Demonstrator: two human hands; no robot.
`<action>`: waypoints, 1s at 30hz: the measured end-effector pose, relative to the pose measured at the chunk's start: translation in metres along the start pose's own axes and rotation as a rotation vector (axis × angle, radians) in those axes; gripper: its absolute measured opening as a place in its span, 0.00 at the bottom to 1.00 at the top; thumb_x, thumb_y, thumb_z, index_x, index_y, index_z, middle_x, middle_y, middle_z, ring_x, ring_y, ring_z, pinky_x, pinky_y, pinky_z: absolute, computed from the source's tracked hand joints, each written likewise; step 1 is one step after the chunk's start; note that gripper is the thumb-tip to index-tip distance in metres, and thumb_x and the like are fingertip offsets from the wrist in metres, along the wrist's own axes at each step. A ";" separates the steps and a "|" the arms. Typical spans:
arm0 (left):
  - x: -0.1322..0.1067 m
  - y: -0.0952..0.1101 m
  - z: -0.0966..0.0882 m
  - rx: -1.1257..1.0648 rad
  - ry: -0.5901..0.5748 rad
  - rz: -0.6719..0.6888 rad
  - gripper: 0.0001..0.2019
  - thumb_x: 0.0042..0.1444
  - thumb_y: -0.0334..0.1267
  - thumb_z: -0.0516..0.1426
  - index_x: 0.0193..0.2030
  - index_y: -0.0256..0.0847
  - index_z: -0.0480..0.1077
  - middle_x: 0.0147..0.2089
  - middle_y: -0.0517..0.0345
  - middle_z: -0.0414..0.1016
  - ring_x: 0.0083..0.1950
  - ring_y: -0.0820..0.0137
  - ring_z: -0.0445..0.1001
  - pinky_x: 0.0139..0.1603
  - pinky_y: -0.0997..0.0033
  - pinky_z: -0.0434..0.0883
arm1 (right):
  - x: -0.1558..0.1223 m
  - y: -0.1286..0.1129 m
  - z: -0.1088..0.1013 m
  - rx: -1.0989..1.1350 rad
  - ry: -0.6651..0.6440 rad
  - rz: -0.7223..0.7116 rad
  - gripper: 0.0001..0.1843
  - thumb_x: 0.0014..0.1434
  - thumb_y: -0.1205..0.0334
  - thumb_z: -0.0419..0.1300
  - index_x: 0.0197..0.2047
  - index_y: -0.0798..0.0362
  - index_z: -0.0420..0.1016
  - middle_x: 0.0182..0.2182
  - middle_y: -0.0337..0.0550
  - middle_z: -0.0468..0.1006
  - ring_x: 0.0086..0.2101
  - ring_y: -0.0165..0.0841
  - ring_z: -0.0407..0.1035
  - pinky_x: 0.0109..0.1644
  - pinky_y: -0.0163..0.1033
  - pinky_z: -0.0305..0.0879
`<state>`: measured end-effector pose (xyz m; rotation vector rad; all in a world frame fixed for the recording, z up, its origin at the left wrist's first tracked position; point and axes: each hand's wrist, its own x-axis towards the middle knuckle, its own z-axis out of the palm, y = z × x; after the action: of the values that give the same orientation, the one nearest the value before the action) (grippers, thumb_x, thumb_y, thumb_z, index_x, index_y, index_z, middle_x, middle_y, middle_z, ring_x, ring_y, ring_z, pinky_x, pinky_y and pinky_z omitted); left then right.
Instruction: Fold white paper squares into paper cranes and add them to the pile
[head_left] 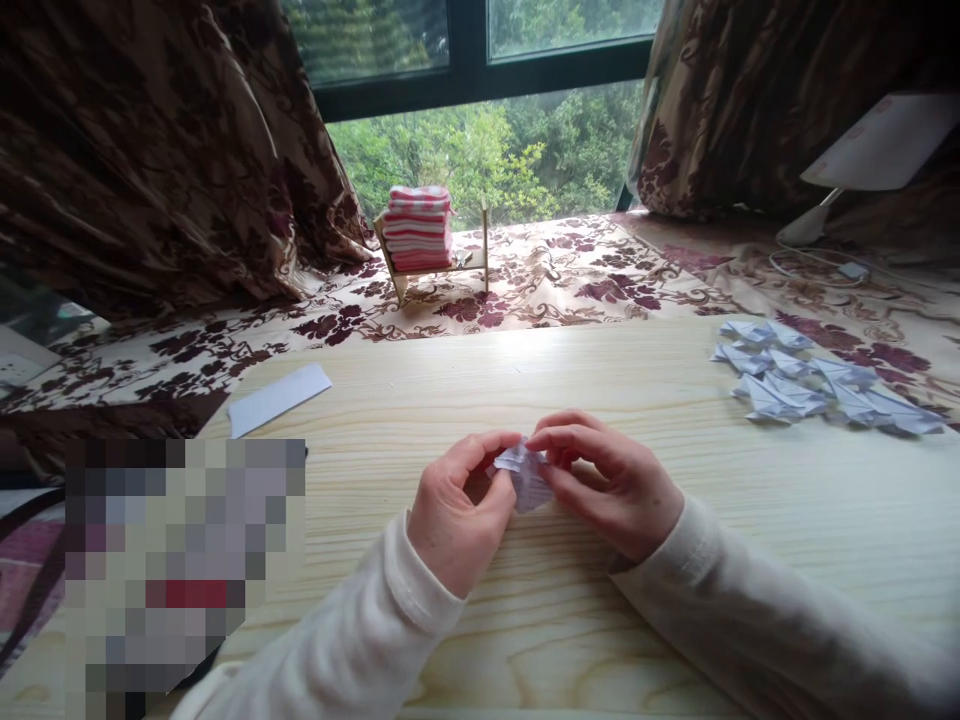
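Note:
Over the middle of the pale wooden table (360,420), a small piece of folded white paper (531,488) is held between my two hands. My left hand (461,510) pinches its left side between thumb and fingers. From the other side, my right hand (607,475) grips the right edge, with its fingers curled over the top. Part of the paper is hidden behind the fingertips. At the table's far right lie several folded white paper pieces (780,395) in a loose cluster.
A flat white paper strip (281,398) lies at the far left of the table. Nearer on that side is a pixelated area. Behind the table, a small wooden stand holds folded red and white cloths (418,230). A lamp (877,150) stands at the back right.

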<state>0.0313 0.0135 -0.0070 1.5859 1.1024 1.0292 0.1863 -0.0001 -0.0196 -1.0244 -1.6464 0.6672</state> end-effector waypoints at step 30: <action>-0.049 0.010 -0.016 0.737 -0.212 0.560 0.11 0.55 0.28 0.53 0.45 0.38 0.68 0.46 0.51 0.71 0.46 0.64 0.67 0.46 0.63 0.65 | 0.002 0.013 -0.018 -0.214 -0.194 0.078 0.10 0.49 0.70 0.55 0.33 0.56 0.76 0.29 0.42 0.72 0.21 0.23 0.60 0.24 0.30 0.58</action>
<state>0.0056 -0.0318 0.0003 2.6374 0.9560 0.7948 0.2072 0.0071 -0.0239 -1.2132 -1.8845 0.6694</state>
